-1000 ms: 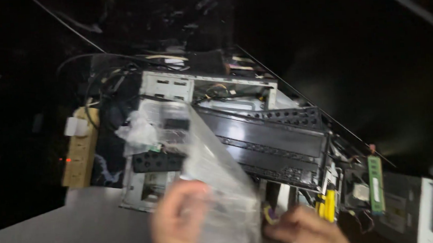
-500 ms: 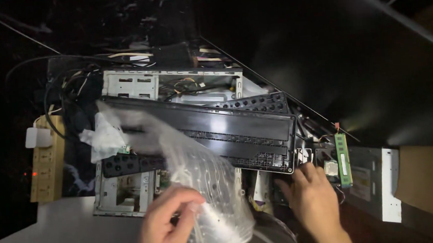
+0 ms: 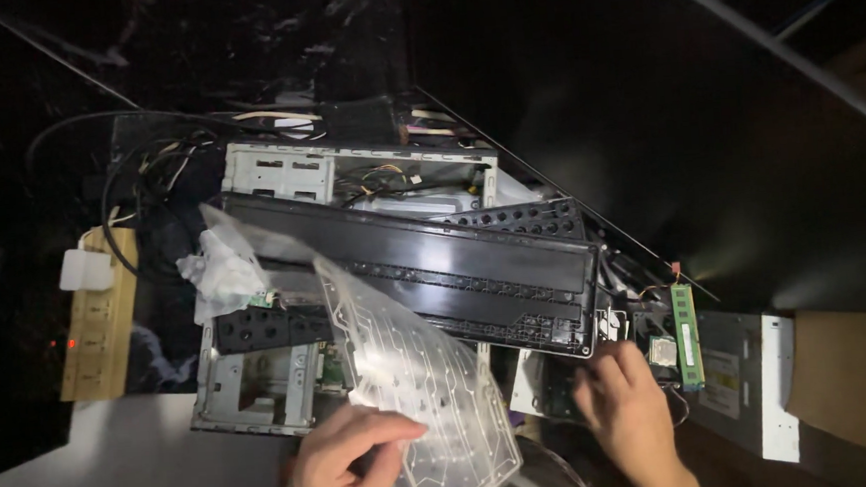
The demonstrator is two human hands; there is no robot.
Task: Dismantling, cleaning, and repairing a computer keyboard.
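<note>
From where I sit, my left hand [image 3: 352, 469] has its grip closed on the lower edge of a clear plastic sheet [image 3: 416, 375] printed with fine circuit lines, thumb on top and fingers curled beneath. A second ago this sheet stood bunched and steep in front of the camera; now it lies flatter and more spread out, its near end by my hand and its far corner lifted up over the black keyboard shell [image 3: 425, 269]. That tells me the sheet has come free of the shell and is being laid open instead of pulled. My right hand [image 3: 629, 412] has moved as well: half a second ago it was pressed close to the right end of the shell, and now it sits just below and right of that corner, fingers spread and relaxed, holding nothing that I can make out, its fingertips near a small square chip [image 3: 663, 351] and a green memory stick [image 3: 686, 335]. The shell lies slantwise across an open metal computer case [image 3: 262, 394], touching its frame. A crumpled white wrapper [image 3: 223, 276] rests by the shell's left end, with a beige power strip [image 3: 97, 314] well off to the left, and a grey desk [image 3: 97, 475] corner shows at bottom left.
</note>
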